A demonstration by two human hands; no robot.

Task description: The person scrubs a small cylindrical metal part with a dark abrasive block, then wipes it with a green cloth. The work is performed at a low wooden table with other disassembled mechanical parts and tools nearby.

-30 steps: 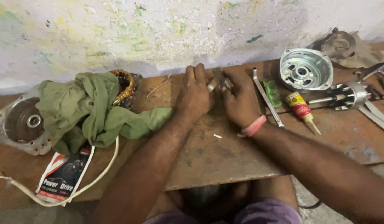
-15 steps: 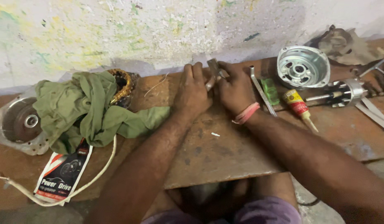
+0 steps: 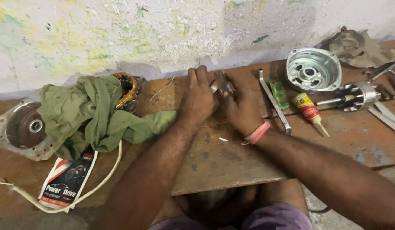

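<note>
Both hands pinch a small metal part over the rusty surface (image 3: pixel 248 162).
Left hand (image 3: pixel 198 98) and right hand (image 3: pixel 242 106) clamp the small metal part (image 3: pixel 221 83); it looks stiff, light, best gripped by its edges.

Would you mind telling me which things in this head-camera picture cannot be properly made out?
- Small metal piece: mostly hidden between the left hand and right hand; its kind cannot be told.
- Copper winding: largely covered by the green cloth.
- Metal strips: cut off by the right edge.
- White cord: runs out at the left edge.
</note>
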